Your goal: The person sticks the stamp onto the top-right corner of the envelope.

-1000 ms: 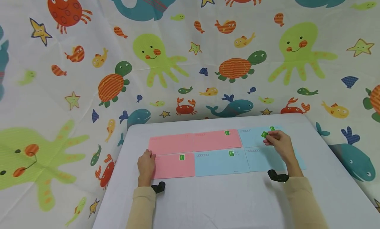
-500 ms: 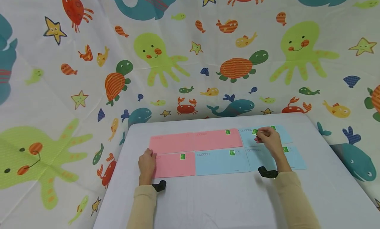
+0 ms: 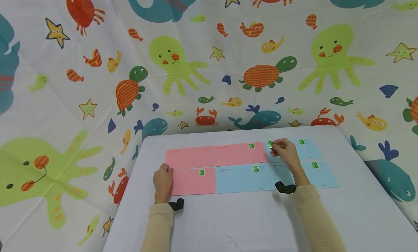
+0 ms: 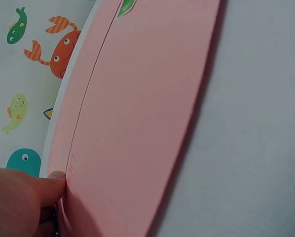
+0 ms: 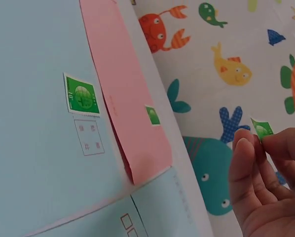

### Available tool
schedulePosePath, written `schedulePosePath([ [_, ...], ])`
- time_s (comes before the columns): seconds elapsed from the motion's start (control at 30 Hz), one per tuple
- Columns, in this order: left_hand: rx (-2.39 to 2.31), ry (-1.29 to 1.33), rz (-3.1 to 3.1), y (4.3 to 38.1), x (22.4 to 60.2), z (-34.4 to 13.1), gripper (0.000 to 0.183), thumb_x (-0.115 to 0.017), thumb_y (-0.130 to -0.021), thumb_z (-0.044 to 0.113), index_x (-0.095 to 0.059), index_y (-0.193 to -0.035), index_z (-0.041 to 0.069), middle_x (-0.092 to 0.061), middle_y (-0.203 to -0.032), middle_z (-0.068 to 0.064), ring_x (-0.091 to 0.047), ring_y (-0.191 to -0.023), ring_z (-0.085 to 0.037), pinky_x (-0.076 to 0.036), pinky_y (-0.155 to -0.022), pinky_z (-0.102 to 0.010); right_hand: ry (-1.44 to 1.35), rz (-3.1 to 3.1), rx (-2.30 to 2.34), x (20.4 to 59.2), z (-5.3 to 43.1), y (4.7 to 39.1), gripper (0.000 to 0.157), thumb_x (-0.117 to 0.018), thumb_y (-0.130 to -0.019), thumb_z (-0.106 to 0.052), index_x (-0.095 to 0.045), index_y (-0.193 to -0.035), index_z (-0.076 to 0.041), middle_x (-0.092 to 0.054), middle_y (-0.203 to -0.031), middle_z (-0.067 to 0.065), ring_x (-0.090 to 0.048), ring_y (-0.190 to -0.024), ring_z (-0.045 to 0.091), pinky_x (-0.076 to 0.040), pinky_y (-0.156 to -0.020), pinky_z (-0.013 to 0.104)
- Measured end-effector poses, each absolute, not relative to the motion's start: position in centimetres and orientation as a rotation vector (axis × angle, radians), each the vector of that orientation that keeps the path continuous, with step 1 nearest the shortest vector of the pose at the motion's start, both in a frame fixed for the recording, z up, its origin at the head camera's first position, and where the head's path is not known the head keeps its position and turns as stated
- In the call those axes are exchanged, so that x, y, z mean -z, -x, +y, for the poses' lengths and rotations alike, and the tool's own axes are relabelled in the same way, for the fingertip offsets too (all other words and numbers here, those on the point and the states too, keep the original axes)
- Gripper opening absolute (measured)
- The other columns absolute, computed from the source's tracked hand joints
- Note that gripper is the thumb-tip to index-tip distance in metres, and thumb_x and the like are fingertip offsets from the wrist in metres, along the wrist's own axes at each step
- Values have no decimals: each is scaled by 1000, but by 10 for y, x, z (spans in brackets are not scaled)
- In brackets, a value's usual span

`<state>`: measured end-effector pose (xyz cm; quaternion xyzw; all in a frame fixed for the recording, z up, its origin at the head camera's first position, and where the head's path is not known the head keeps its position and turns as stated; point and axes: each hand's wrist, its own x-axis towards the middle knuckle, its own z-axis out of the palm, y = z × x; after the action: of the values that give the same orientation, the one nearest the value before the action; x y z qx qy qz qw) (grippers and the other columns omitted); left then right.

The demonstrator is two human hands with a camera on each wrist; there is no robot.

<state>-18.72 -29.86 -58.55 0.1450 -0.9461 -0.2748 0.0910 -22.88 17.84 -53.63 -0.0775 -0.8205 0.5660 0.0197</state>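
In the head view, my right hand [image 3: 287, 153] hovers over the upper blue envelope [image 3: 308, 150], pinching a small green stamp [image 5: 262, 129] between thumb and fingers. The stamp is tilted and clear of the paper. My left hand [image 3: 162, 181] is at the left edge of the lower pink envelope [image 4: 132, 108], near its upper corner. Its thumb lies on the paper there, with the other fingers curled and mostly hidden beneath, so it seems to grip that edge. The upper-left pink envelope [image 3: 189, 157] lies just beyond.
Pink and blue envelopes lie in two rows on a white table [image 3: 228, 223]. Green stamps sit on the upper middle pink envelope [image 3: 233, 155], the lower middle blue envelope [image 3: 241, 181] and the lower right blue envelope [image 3: 323, 177]. A printed curtain [image 3: 209, 74] hangs behind.
My right hand has moved left with the pinched stamp, across the upper blue envelope towards the pink ones, uncovering the stamp on the lower right envelope. My left hand stays put.
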Motion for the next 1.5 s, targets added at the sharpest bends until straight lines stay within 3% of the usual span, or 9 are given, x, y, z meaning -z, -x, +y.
schedulePosePath([
  [0.2,810,-437,-2809,187,586,-298,40,-59,-99,12,-58,-132,-11,-53,-140,-33,-53,-129,-50,-45,-107,-58,181,-2514,-1777,536,168,234,33,-57,-102,-22,-55,-124,4,-68,-107,24,-67,-69,5,-59,-69,18],
  [0.47,807,-444,-2799,188,587,-299,38,-58,-100,14,-60,-129,-10,-55,-138,-31,-54,-128,-49,-46,-106,-58,182,-2527,-1797,533,151,240,33,-57,-102,-24,-57,-124,1,-64,-117,31,-67,-71,8,-58,-71,18],
  [0.83,787,-518,-2811,190,586,-294,38,-60,-100,20,-63,-127,-7,-56,-139,-30,-57,-124,-51,-48,-103,-59,128,-2518,-1864,533,128,247,31,-58,-102,-23,-58,-122,1,-66,-114,29,-70,-88,36,-60,-71,20],
  [1.0,774,-532,-2810,189,583,-293,39,-61,-100,20,-62,-128,-7,-57,-138,-30,-57,-124,-51,-48,-103,-59,105,-2528,-1873,534,118,250,30,-59,-101,-21,-59,-121,1,-66,-110,27,-70,-86,32,-61,-74,26],
  [1.17,776,-543,-2813,189,582,-294,41,-62,-99,20,-61,-130,-7,-58,-136,-30,-58,-122,-51,-48,-102,-59,77,-2560,-1870,534,103,253,29,-59,-101,-20,-59,-122,0,-66,-112,27,-70,-84,25,-61,-74,24],
  [1.5,796,-549,-2825,191,586,-296,40,-62,-99,20,-62,-130,-6,-58,-137,-29,-57,-125,-49,-48,-104,-58,-106,-2549,-1858,535,74,259,30,-58,-100,-12,-62,-127,-1,-68,-103,26,-71,-82,30,-62,-76,28],
])
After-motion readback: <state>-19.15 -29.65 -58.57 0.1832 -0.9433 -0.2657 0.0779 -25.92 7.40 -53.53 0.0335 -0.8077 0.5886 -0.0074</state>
